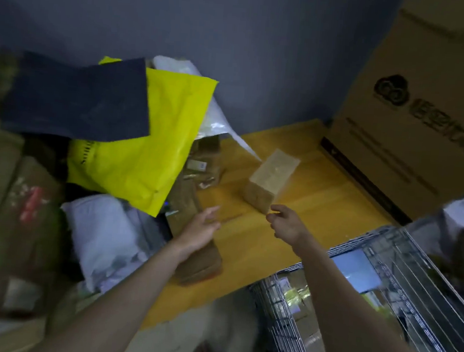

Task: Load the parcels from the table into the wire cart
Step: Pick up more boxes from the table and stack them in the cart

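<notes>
My right grip (284, 221) reaches the near corner of the small brown parcel (271, 179) standing on the bench (250, 241); its fingers look loosely curled against that corner, though blur hides any real hold. My left grip (203, 226) hangs released, fingers straight, above a flat cardboard parcel (196, 262). Left of it, a yellow mailer (144, 146) tops the heap. The wire cart (382, 293) sits under my right forearm.

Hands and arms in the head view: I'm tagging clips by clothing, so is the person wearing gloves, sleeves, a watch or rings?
No. The left hand and right hand are bare, without gloves, and both forearms are uncovered as far as the frame shows. No watch, band or ring is visible, though motion blur could hide something small.
</notes>
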